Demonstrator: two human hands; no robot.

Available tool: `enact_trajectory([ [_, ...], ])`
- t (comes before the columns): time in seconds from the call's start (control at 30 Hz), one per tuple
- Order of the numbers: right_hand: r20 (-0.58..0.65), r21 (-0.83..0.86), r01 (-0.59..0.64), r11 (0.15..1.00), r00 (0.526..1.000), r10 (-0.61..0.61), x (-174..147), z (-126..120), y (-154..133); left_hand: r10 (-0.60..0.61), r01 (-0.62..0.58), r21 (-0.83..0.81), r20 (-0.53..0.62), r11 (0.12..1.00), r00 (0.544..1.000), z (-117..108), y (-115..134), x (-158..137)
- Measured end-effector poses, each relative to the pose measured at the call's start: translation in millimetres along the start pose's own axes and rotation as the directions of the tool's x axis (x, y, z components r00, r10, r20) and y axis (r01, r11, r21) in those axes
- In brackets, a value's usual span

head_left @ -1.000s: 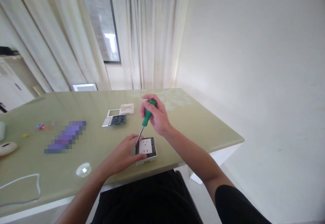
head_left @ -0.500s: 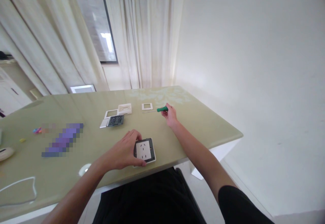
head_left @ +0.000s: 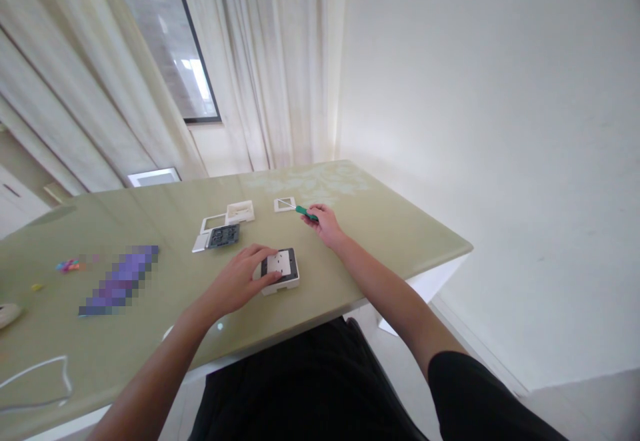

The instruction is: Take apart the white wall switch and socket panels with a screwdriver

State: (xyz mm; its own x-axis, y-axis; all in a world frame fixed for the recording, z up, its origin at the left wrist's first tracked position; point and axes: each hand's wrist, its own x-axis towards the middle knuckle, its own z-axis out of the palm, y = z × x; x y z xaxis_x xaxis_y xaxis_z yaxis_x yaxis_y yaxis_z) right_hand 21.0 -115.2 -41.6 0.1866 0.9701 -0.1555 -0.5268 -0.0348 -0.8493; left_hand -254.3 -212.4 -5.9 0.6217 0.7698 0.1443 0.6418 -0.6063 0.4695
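Observation:
A white wall socket [head_left: 281, 264] with a dark inner frame, seated in a white box, rests on the table near its front edge. My left hand [head_left: 245, 275] grips it from the left, fingers on the far side and thumb across the near part of its face. Farther back and to the right, my right hand [head_left: 323, 222] is closed around the green handle of a screwdriver [head_left: 303, 211]. The screwdriver's thin shaft points left, over a small white frame [head_left: 285, 205] lying on the table.
Left of the small frame lie a white back box [head_left: 241, 212], a larger white frame [head_left: 214, 223], a white plate [head_left: 201, 242] and a dark socket part [head_left: 225, 235]. A blurred purple item [head_left: 123, 281] and a white cable [head_left: 35, 366] are farther left. A wall [head_left: 475, 127] stands at the right.
My left hand and the socket have moved away from the table's front edge. The screwdriver has turned, its tip now raised toward the small frame. The view has shifted slightly.

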Motion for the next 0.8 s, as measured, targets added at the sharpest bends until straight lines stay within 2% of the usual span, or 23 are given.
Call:
enact_trajectory([
  [0.33,-0.002,-0.026,0.019,0.999,1.000,-0.019,-6.7,1.0,-3.1,0.021,-0.026,0.093,0.057,0.995,0.998,-7.5,-1.3,4.1],
  [0.8,-0.024,-0.020,0.023,1.000,0.999,-0.023,-12.1,6.6,-5.4,0.036,-0.038,0.134,0.013,0.990,0.999,-9.4,13.2,6.6],
])
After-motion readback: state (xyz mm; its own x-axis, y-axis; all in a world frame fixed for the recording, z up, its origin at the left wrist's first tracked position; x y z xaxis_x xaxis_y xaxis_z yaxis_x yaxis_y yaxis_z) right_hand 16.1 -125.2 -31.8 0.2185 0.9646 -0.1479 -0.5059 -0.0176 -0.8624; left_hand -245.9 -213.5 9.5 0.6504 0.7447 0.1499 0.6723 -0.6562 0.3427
